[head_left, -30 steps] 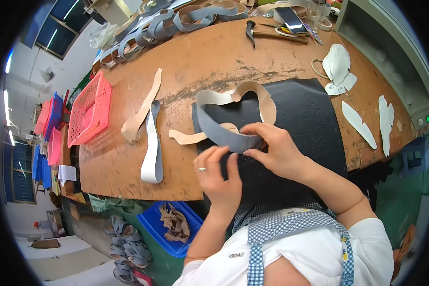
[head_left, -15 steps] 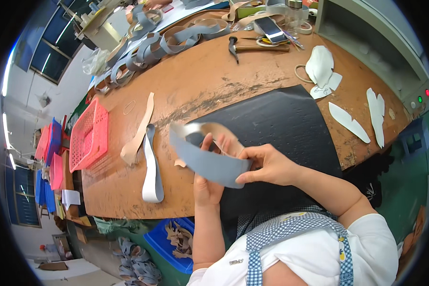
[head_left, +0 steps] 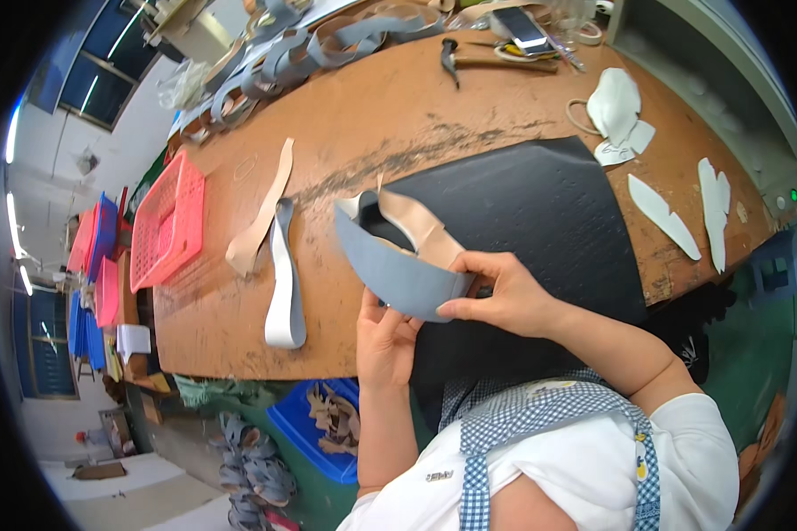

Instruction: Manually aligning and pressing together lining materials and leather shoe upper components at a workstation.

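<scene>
A looped strip (head_left: 398,276), grey-blue outside and beige inside, looks like leather or similar material and is held above the black mat (head_left: 540,208). My right hand (head_left: 509,296) pinches its right end between thumb and fingers. Under the lower edge, the fingers of my left hand (head_left: 385,341) are pressed together against the strip; part of that grip is hidden behind it. To the left on the table (head_left: 345,168) lie a folded white and grey strip (head_left: 283,288) and a flat beige strip (head_left: 264,212).
A pink basket (head_left: 170,221) stands at the table's left edge. Linked grey loops (head_left: 328,49) line the far side. A hammer (head_left: 496,62), a phone (head_left: 520,29) and white cut-out pieces (head_left: 664,217) lie to the right. Below is a blue bin (head_left: 314,434) with beige scraps.
My left hand has come out of the loop and down to the strip's lower edge. The strip has tilted in my right hand. The whole view has shifted slightly.
</scene>
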The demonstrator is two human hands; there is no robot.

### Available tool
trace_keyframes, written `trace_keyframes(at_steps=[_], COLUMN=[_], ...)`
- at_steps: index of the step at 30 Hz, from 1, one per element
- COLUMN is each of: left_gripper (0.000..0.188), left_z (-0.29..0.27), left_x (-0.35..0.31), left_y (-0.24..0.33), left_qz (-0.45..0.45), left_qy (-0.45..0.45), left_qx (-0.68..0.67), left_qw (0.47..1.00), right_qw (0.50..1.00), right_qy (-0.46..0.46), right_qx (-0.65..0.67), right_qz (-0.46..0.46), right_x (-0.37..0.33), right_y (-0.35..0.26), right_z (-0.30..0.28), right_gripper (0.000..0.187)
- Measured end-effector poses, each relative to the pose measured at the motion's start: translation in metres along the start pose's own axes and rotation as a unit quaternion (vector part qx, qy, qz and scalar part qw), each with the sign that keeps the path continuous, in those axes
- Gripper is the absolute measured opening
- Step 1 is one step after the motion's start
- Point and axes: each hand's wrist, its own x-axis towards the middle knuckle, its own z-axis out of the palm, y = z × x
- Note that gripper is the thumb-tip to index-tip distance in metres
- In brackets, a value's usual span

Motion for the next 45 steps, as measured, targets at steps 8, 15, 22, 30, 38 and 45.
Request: trace_keyframes(at_steps=[8,15,22,30,38,45], left_gripper=[0.052,0.025,0.033,0.031,0.030,0.032], left_z=[-0.003,-0.024,-0.014,0.009,-0.018,-0.018], left_x=[-0.005,-0.007,-0.008,-0.018,-0.025,-0.028], left_y=[-0.006,-0.005,-0.001,-0.008,0.002,0.000], left_qz=[0.068,-0.017,-0.062,0.100,-0.002,-0.023], left_qy=[0.094,-0.039,-0.024,0.092,-0.024,-0.027], left_qx=[0.032,-0.015,0.080,0.081,0.127,0.077], left_qw=[0.993,0.999,0.995,0.987,0.992,0.996], right_qw=[0.999,0.999,0.996,0.995,0.998,0.996], right_qy=[0.022,-0.031,0.005,0.035,-0.013,-0.019], right_qx=[-0.046,-0.030,-0.082,-0.097,-0.046,-0.083], right_qz=[-0.016,0.004,-0.032,-0.010,-0.029,0.032], right_x=[-0.002,-0.002,-0.005,-0.008,-0.006,-0.007], right_y=[0.007,0.003,0.000,0.007,0.023,0.008], right_z=[0.010,0.008,0.015,0.020,0.016,0.018], right_gripper=[0.023,0.022,0.025,0.027,0.032,0.030])
